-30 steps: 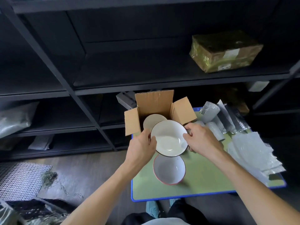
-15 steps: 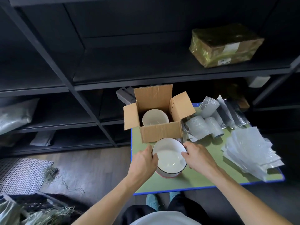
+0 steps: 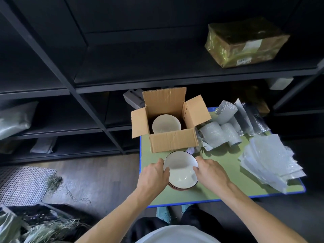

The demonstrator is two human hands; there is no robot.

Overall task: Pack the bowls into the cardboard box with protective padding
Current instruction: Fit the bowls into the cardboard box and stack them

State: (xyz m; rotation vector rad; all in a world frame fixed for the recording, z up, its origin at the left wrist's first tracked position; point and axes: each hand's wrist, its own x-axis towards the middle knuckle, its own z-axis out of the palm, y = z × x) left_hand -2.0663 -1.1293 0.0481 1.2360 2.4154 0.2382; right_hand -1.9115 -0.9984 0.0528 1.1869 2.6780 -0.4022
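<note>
Left hand [image 3: 154, 174] and right hand [image 3: 210, 174] gripping opposite sides of the dark-rimmed bowl [image 3: 180, 170], sitting atop a red-edged bowl [image 3: 177, 188] on the table [image 3: 219, 190] — before the cardboard box [image 3: 172, 141], third bowl [image 3: 166, 126] lying inside

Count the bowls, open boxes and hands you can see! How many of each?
Bowls: 3 (white bowl in the box, dark-rimmed bowl in the hands, red-rimmed bowl under it)
Open cardboard box: 1
Hands: 2 (left hand, right hand)
Total: 6
</note>
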